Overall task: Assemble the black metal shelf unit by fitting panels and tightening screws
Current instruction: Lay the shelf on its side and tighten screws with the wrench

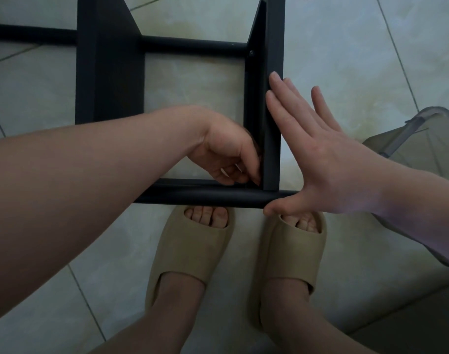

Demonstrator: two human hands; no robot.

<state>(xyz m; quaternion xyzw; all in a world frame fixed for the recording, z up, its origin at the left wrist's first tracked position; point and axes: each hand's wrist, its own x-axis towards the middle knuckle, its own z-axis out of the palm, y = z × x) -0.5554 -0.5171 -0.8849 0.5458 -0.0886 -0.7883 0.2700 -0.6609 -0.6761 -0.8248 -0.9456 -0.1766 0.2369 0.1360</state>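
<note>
1. Shelf unit [111, 72] lying flat on floor [192, 80];
2. Right hand [328, 159] flat, fingers [287, 113] straight, bracing side panel [272, 149] from outside, likely steadying the joint;
3. Left hand [228, 152] curled into inside corner; cannot tell whether pinching a screw.

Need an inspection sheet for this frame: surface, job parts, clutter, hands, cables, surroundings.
Surface: pale tiled floor under the frame.
Job's things: black shelf frame; its right panel meets the near tube at a corner; one screw shows at the far joint.
Clutter: translucent grey plastic item at right, partly out of view.
Grippers: left hand curled into the inside corner, what it holds is hidden; right hand flat, fingers against the panel's outer face, thumb at the near tube.
Cables: nothing seen.
Surroundings: feet in beige slides just below the near tube.
</note>
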